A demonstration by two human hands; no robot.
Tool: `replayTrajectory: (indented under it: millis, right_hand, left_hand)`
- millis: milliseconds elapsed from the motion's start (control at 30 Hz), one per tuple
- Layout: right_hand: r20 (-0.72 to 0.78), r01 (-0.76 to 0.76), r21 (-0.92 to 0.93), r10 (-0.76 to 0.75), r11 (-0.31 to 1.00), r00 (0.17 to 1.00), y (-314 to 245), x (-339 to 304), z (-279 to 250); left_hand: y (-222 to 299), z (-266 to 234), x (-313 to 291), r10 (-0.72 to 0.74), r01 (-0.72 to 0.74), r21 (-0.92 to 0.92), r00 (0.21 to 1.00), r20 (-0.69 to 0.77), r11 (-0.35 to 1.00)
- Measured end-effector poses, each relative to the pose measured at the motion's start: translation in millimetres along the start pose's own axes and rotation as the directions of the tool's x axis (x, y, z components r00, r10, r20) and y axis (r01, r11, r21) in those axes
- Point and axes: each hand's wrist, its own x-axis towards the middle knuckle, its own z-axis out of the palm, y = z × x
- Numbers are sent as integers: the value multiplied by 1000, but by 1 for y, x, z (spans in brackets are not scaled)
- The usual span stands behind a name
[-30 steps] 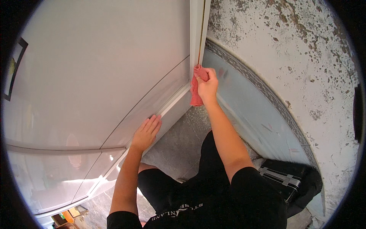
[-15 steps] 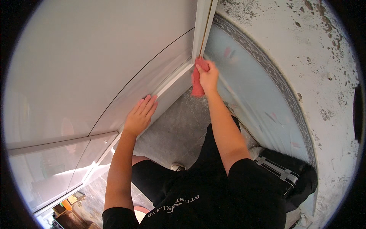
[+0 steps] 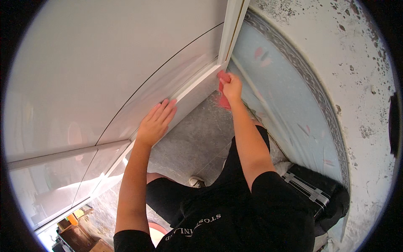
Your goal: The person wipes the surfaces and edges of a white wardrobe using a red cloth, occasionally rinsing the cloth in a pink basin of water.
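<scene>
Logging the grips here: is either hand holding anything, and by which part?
The right hand grips a pink cloth by its upper part, the rest hanging below. The left hand holds nothing, lying flat on the white door frame.

Single head view, fisheye, worn above shoulders, looking steeply down along own arms. Close range: left hand ahead-left of centre, right hand ahead-right, higher in frame. White door panel fills area left of hands, peeling wall right. Edges bend at rim.
</scene>
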Motion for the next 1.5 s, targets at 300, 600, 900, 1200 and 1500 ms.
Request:
replayTrajectory:
  millis: [300, 600, 900, 1200, 1500]
  right_hand:
    - [-93, 468, 43, -463, 883, 882, -100, -58, -41]
    - [25, 436, -209, -441, 875, 897, -119, -39, -9]
    - [148, 558, -306, -540, 772, 828, -127, -66, 2]
    - [335, 752, -419, -683, 509, 649, -193, -181, 60]
    - [362, 802, -272, -715, 532, 597, -232, -272, 101]
  left_hand:
    - [-2, 2, -10, -28, 25, 70, 998, 49, 997]
    - [-5, 10, -13, 4, -4, 87, 1000, -2, 996]
    - [-2, 2, -18, 24, -33, -79, 992, -121, 996]
    - [96, 24, -88, -626, 485, -398, 642, -443, 778]
    - [112, 38, -183, -875, 831, -333, 325, -358, 445]
